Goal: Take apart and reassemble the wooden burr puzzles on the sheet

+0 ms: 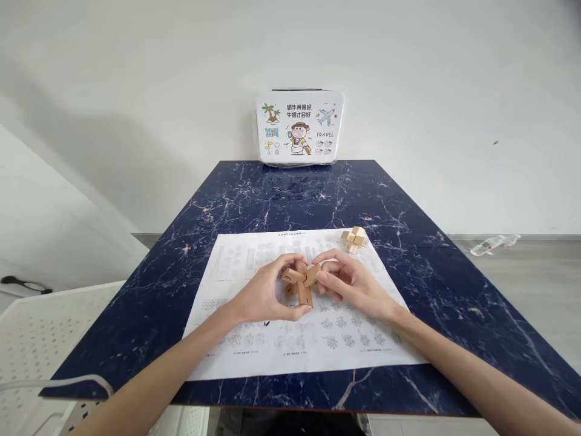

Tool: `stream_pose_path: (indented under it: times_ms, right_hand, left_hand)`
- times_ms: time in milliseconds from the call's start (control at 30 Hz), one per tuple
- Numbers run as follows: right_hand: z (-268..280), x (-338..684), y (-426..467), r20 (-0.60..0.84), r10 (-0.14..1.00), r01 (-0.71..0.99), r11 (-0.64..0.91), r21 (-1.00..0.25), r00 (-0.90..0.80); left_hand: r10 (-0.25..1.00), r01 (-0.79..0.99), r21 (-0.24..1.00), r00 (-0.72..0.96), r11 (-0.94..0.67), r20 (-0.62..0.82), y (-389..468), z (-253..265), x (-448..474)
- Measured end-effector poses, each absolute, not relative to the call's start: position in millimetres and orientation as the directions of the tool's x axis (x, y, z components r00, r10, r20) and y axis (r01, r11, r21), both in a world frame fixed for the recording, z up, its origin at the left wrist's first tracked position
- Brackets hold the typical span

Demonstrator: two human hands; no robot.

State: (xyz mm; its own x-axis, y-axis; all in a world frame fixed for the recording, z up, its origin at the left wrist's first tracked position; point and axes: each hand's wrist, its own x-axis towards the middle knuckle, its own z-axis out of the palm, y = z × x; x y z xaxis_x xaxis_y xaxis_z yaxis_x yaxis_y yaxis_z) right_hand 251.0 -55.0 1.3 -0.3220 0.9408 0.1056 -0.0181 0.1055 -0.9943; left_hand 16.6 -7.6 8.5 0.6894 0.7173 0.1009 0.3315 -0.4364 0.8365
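Between my hands is a wooden burr puzzle (305, 295) made of interlocking brown bars with dark marks on some faces. My left hand (265, 290) curls round it, the thumb under the lower bar and the fingers behind the top. With thumb and fingers, my right hand (347, 278) pinches the bar that sticks out to the upper right. Both hands are just over a printed instruction sheet (218, 345) with rows of small puzzle drawings. A second, paler wooden puzzle (354, 238) rests on the sheet's far right corner.
The dark blue marbled table (290, 200) carries the sheet. A white box with cartoon prints (302, 128) stands at its far edge against the wall. A white perforated rack (49, 321) and a pale cable (63, 381) are at the left. A clear plastic wrapper (494, 244) lies on the floor at right.
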Motion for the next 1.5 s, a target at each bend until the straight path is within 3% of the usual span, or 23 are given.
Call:
stream_pose_path:
  times_ms: [100, 233, 433, 733, 1067, 1333, 1500]
  right_hand:
    - [-2.3, 251.1, -55.8, 0.137, 0.954, 0.076, 0.163, -0.984, -0.267]
    - [-10.8, 252.2, -55.6, 0.229, 0.956, 0.355, 0.281, -0.892, -0.181]
    - [-15.6, 250.9, -52.7, 0.324, 0.873, 0.582, 0.485, -0.653, -0.365]
    - [-14.9, 255.0, -51.6, 0.409, 0.86, 0.547, 0.509, -0.665, -0.304]
    - [-13.5, 255.0, -55.0, 0.403, 0.832, 0.505, 0.552, -0.663, -0.381]
    - [-15.4, 256.6, -55.9, 0.398, 0.758, 0.563, 0.651, -0.509, -0.516]
    - [-13.3, 253.7, -56.7, 0.385, 0.767, 0.583, 0.641, -0.5, -0.513]
  left_hand:
    - [0.736, 0.35, 0.826, 0.667, -0.442, 0.111, -6.8, 9.0, 17.5]
    - [0.769, 0.371, 0.816, 0.624, -0.444, 0.135, -4.2, 10.1, 15.9]
    - [0.8, 0.382, 0.854, 0.596, -0.353, 0.064, -3.3, 12.9, 10.9]
    - [0.732, 0.269, 0.9, 0.676, -0.344, 0.077, -0.1, 9.9, 6.7]
    - [0.714, 0.254, 0.906, 0.696, -0.34, 0.073, -2.4, 13.0, 7.5]
    - [0.705, 0.176, 0.926, 0.699, -0.333, 0.12, -7.7, 18.8, 10.8]
    - [0.715, 0.075, 0.946, 0.674, -0.314, 0.184, -5.4, 18.8, 12.8]
